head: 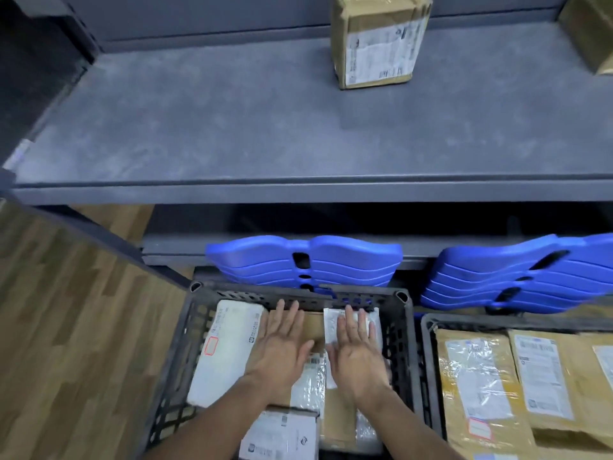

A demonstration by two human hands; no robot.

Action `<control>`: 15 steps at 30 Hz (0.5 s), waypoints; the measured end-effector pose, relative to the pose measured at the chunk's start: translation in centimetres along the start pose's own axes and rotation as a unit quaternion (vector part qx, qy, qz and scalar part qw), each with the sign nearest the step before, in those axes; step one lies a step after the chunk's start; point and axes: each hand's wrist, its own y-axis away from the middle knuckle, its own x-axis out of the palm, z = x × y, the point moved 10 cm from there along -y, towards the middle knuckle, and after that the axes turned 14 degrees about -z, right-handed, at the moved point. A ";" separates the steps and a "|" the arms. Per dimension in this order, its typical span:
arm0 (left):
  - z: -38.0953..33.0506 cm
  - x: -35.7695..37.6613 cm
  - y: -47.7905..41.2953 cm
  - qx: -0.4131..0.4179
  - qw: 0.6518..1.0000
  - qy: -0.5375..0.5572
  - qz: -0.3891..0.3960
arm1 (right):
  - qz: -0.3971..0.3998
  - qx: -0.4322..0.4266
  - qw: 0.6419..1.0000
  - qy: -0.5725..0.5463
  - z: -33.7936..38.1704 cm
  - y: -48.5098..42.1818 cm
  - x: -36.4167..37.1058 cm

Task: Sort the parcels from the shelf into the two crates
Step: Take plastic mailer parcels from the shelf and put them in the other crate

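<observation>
Both my hands lie flat inside the left black crate [403, 330]. My left hand [283, 343] rests with straight fingers on a brown cardboard parcel [313, 325]. My right hand [356, 350] presses flat on a white-labelled parcel [331, 322] beside it. A white padded parcel [227, 350] lies at the crate's left side. The right black crate [428, 356] holds several brown parcels [477, 386] with white labels. On the grey shelf [232, 134] a brown box [378, 38] stands upright at the back, and another brown parcel [593, 31] shows at the right edge.
Two stacks of blue plastic lids [305, 260] [517, 273] lean behind the crates under the shelf. Wooden floor [66, 327] lies to the left. A dark shelf post [99, 240] slants down toward the left crate.
</observation>
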 end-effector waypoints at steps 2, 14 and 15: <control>0.5 -1.0 1.2 -0.008 1.000 -0.001 -0.013 | -0.024 -0.016 1.000 -0.010 0.9 0.4 -2.0; 5.3 -11.5 4.2 -0.032 0.996 0.066 -0.059 | -0.096 -0.037 0.995 0.011 2.8 0.5 -14.8; 5.7 -13.0 4.0 -0.024 0.991 0.086 -0.100 | -0.101 -0.040 0.994 0.017 3.0 0.3 -15.6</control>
